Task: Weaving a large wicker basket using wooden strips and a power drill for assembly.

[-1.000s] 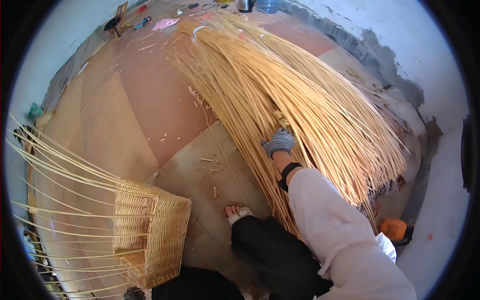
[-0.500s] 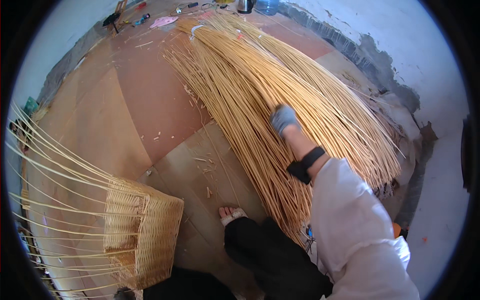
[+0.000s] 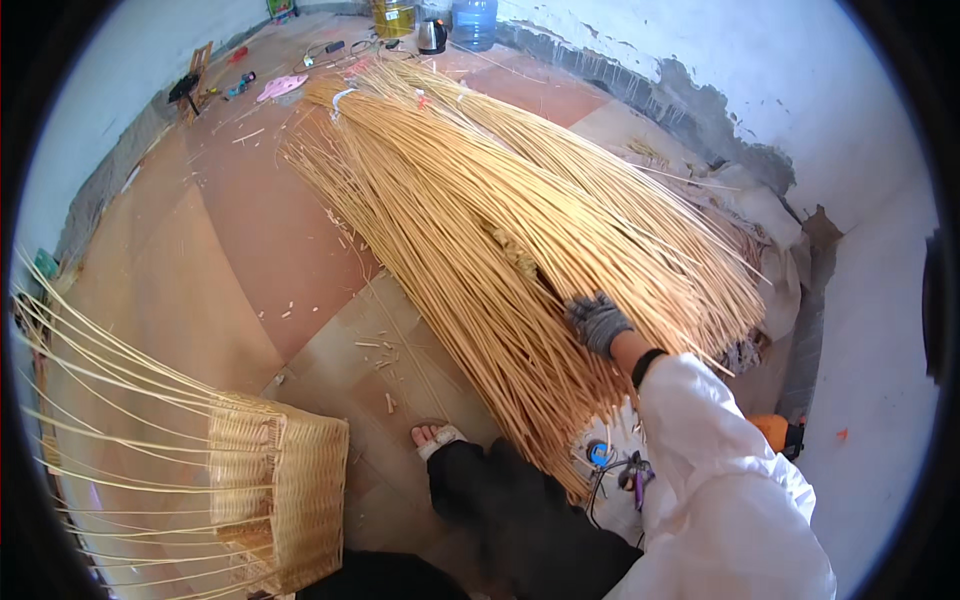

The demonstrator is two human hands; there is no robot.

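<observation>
A long bundle of tan wicker rods (image 3: 450,230) lies slantwise over the floor, tied with a pale band at its far end. My right hand (image 3: 600,325), in a grey glove, is on the near part of this bundle with its fingers curled over several rods. Just beyond the fingers a dark gap parts the rods. At the lower left stands a partly woven wicker basket (image 3: 312,490) on its side, its long loose stakes fanning out leftward. My left hand does not show.
A second rod bundle (image 3: 640,215) lies behind the first. Near my right forearm are a blue tape measure (image 3: 599,453), purple-handled cutters (image 3: 637,478) and an orange tool (image 3: 770,432). A kettle (image 3: 432,37) and blue water bottle (image 3: 474,25) stand at the back. Offcuts (image 3: 375,350) litter the floor.
My right hand has come nearer and slightly right along the rods, and a gap has appeared between them. The view has shifted, bringing the tape measure and cutters into sight.
</observation>
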